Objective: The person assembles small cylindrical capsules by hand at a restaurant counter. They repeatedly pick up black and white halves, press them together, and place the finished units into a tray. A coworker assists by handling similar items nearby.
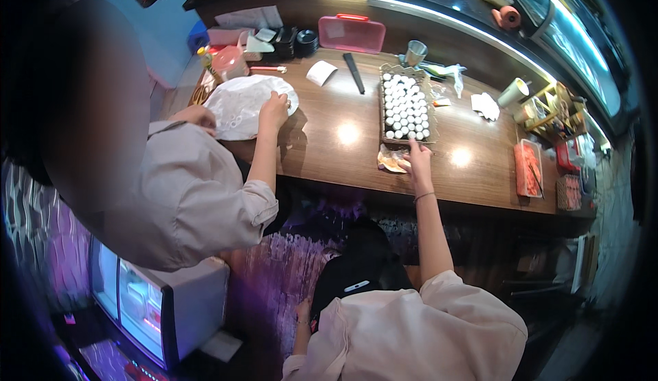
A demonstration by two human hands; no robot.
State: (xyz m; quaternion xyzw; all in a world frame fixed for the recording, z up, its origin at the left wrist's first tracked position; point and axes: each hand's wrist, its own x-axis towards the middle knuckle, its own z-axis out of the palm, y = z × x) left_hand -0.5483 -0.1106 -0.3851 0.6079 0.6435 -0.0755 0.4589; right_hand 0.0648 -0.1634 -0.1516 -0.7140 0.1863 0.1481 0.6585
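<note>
My right hand [421, 160] reaches over the table's near edge. Its index finger stretches to the front rim of a gold-coloured basket [382, 117] and looks to touch it or a cap there; its thumb is apart, beside a crumpled wrapper [391, 159]. Rows of small white-capped bottles [406, 103] fill the basket. Low beside my dark-clothed leg hangs my left hand [303, 308], its fingers too small and dark to read. To my left, a co-worker's hands [274, 109] hold a round, white, crinkled sheet or bag [240, 105] over the table.
A dark flat bar [354, 72], a white paper piece [321, 73] and a pink case [351, 34] lie behind. A metal cup [415, 52] stands past the basket. At right are a tub of pink-red pieces [528, 168] and a pale cup [513, 92]. The co-worker's body [199, 182] stands close on the left.
</note>
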